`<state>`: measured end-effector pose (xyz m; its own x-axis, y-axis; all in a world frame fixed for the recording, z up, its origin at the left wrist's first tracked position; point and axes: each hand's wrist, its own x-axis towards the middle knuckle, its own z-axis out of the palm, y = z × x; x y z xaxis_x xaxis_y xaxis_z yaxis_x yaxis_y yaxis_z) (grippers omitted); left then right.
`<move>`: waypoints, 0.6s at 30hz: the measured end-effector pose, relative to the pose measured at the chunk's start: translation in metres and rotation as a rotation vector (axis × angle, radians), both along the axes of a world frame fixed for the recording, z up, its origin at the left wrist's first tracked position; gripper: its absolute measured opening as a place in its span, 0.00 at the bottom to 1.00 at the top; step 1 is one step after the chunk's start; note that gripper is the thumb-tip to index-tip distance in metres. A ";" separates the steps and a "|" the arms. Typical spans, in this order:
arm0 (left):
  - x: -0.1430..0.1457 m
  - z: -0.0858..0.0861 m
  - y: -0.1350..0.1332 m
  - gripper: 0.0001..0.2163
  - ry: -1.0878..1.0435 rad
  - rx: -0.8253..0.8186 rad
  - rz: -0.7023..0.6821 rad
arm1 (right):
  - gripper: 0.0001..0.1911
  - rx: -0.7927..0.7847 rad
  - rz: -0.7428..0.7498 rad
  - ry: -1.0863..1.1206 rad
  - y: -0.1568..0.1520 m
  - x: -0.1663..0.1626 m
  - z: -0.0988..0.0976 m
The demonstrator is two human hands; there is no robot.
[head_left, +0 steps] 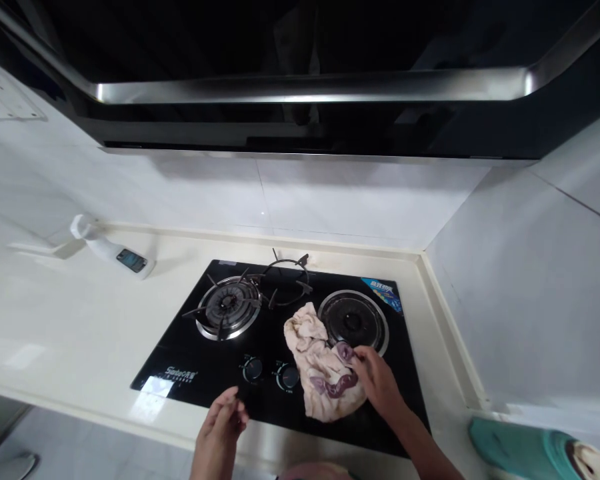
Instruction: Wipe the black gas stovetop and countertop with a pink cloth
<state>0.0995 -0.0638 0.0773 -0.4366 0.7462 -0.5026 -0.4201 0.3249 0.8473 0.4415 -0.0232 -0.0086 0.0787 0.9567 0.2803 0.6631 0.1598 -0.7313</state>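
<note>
A crumpled pale pink cloth (313, 353) with a purple-brown pattern lies on the black glass gas stove (200, 360), beside the right burner. My right hand (375, 377) pinches its right edge, thumb and fingers closed on the fabric. Over the stove's front edge, left of the control knobs, my left hand (223, 423) hovers with loosely curled fingers, slightly apart, and nothing visible in them. The left burner (229, 307) carries a pan support. Another black pan support (283, 303) lies displaced between the burners. The right burner (353, 323) is bare of its support.
A white spray bottle (113, 247) lies tilted on the pale counter (45, 313) at the left. A dark range hood (300, 127) overhangs the stove. At lower right stands a teal container (517, 443). White tiled walls enclose the back and right.
</note>
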 end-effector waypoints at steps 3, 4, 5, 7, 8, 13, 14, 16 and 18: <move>0.029 0.008 0.012 0.30 0.089 0.030 -0.144 | 0.20 0.071 -0.219 0.074 0.008 0.028 -0.009; 0.039 0.012 0.016 0.30 0.123 0.046 -0.197 | 0.21 0.087 -0.266 0.059 0.014 0.039 -0.011; 0.049 0.015 0.022 0.29 0.159 0.069 -0.254 | 0.21 0.094 -0.290 0.029 0.022 0.049 -0.013; 0.068 0.021 0.035 0.27 0.236 0.137 -0.370 | 0.20 0.085 -0.313 -0.060 0.042 0.068 -0.016; 0.076 0.023 0.042 0.26 0.279 0.183 -0.431 | 0.19 0.061 -0.334 -0.111 0.053 0.076 -0.017; 0.109 0.017 0.093 0.18 0.649 0.416 -0.779 | 0.19 -0.098 -0.549 -0.245 0.100 0.089 -0.019; 0.114 0.014 0.106 0.17 0.758 0.437 -0.849 | 0.20 -0.101 -0.571 -0.264 0.104 0.086 -0.021; 0.124 0.007 0.133 0.16 0.930 0.441 -0.959 | 0.20 -0.080 -0.596 -0.323 0.107 0.080 -0.025; 0.133 0.001 0.161 0.16 1.007 0.416 -1.021 | 0.20 -0.054 -0.612 -0.380 0.106 0.074 -0.028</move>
